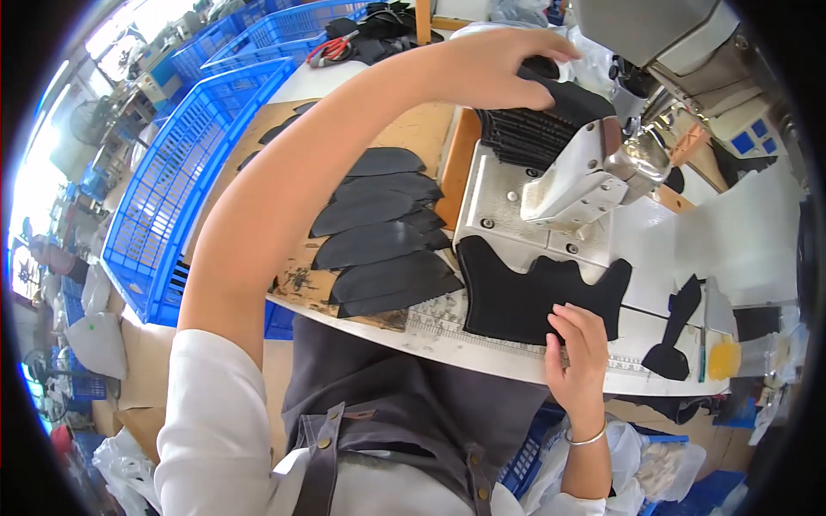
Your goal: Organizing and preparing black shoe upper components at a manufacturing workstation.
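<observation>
My left hand [495, 64] reaches across to the far side, thumb and fingers spread, beside a curved black piece [578, 101] on top of a stack of black pieces [529, 138]. Its thumb lies against or just over that curved piece; contact is hard to tell. A black cut piece with a wavy upper edge [538, 297] lies flat at the table's front. On its lower right edge rest the fingertips of my right hand [578, 348], fingers stretched out. The sewing machine's post [568, 185] rises between this piece and the stack.
Overlapping dark curved pieces [383, 232] cover a brown board on the left. Beyond are a blue crate [163, 206] and red-handled scissors [331, 52]. The machine head [654, 34] hangs at upper right. A narrow black piece [675, 331] lies right, near a yellow object [724, 359].
</observation>
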Tool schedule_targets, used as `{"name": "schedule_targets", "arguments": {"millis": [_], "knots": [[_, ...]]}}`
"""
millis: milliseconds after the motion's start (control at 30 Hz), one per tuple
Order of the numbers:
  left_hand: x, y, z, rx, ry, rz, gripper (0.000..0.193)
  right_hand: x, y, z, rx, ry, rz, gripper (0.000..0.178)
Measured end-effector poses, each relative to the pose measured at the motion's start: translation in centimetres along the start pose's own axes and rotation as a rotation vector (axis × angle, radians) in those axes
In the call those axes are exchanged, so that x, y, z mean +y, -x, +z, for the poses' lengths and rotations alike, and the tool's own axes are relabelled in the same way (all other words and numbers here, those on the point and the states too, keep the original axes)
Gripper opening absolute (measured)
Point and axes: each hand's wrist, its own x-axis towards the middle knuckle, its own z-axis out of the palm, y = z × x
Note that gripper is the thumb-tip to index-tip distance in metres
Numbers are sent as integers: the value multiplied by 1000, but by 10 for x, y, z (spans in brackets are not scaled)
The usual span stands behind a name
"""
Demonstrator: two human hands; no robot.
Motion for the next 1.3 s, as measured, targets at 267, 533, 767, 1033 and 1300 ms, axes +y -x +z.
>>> {"name": "schedule_targets", "arguments": {"millis": [267, 533, 767, 1033, 1300], "knots": [[-6, 141, 10, -310, 38, -508, 45, 1, -4, 2, 7, -43, 15, 28], [-15, 161, 24, -250, 110, -414, 23, 1, -4, 0, -4, -45, -4, 27], [-20, 156, 23, -239, 101, -258, 24, -15, -35, 2, -67, -84, -91, 29], [-25, 136, 11, -589, 227, -463, 26, -26, -99, 35, -240, -101, -319, 29], [-27, 142, 14, -446, 184, -354, 24, -23, -134, 92, -337, -79, -416, 36]]}}
